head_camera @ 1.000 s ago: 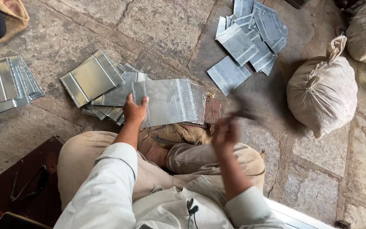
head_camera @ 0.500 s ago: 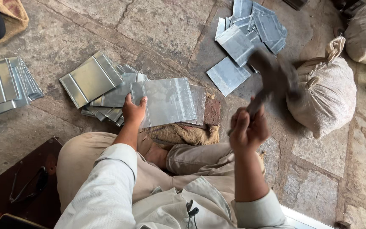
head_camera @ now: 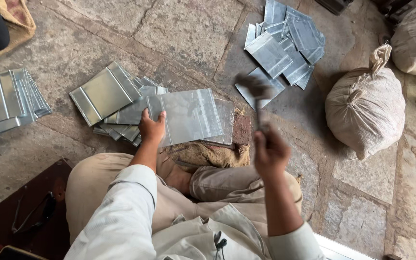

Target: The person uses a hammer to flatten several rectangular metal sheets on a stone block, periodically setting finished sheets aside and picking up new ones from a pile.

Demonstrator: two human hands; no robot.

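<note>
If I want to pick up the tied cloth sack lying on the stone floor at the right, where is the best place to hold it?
Probably the twisted neck of the cloth sack, coming from above. The neck is narrow and sticks up at the top, while the body is round, bulging and wide, so it offers no easy hold for one hand.

Our left hand (head_camera: 151, 127) presses a metal sheet (head_camera: 188, 115) flat on the block (head_camera: 242, 129); our right hand (head_camera: 270, 153) grips a blurred hammer (head_camera: 255, 94) above it.
</note>
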